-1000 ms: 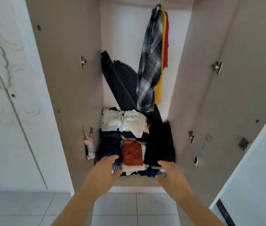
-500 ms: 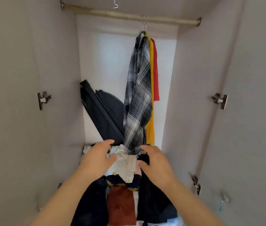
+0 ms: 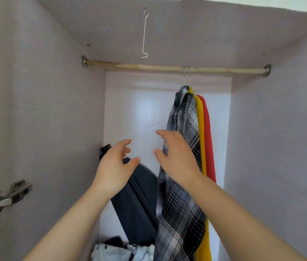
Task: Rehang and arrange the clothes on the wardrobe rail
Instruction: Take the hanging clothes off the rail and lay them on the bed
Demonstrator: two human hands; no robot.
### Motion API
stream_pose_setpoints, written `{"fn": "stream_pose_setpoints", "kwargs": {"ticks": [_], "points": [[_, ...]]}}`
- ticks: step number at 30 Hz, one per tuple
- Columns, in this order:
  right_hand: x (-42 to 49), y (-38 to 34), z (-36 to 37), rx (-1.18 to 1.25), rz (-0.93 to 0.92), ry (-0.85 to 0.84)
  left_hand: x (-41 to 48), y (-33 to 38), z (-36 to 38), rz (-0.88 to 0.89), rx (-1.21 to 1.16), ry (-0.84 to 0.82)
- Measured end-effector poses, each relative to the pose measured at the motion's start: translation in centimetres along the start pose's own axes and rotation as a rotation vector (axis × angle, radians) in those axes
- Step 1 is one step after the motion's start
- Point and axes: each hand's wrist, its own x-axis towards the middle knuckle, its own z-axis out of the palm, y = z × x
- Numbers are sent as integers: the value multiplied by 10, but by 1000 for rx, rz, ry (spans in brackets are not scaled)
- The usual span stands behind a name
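With your left hand and right hand both spread and empty, grabbing the plaid shirt low could tug the hangers off the rail.

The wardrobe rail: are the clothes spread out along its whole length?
No, the plaid shirt, yellow garment and red garment hang bunched together right of the middle of the wardrobe rail.

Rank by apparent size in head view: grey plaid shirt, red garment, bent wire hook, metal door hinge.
1. grey plaid shirt
2. red garment
3. metal door hinge and bent wire hook: they look alike, and the hinge is nearer the camera, so unranked.
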Motion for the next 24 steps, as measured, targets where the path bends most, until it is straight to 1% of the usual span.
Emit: {"fn": "stream_pose_setpoints", "kwargs": {"ticks": [4,8,11,14,19,22,24], "points": [[79,22,9,-99,-47,99,68,-2,16,94,-34,91],[153,44,16,-217,-51,177,132,-14,32,172,-42,114],[193,68,11,-372,-79,239,173,-25,45,218,-58,111],[214,99,-2,-490,-93,292,204,-35,60,256,-71,92],[224,158,-24,-585,-60,411,235,-49,84,275,-56,66],[236,182,-29,-592,-25,478,248,-52,92,283,-40,79],[249,192,-30,-618,12,469,254,-50,95,289,-20,96]]}}
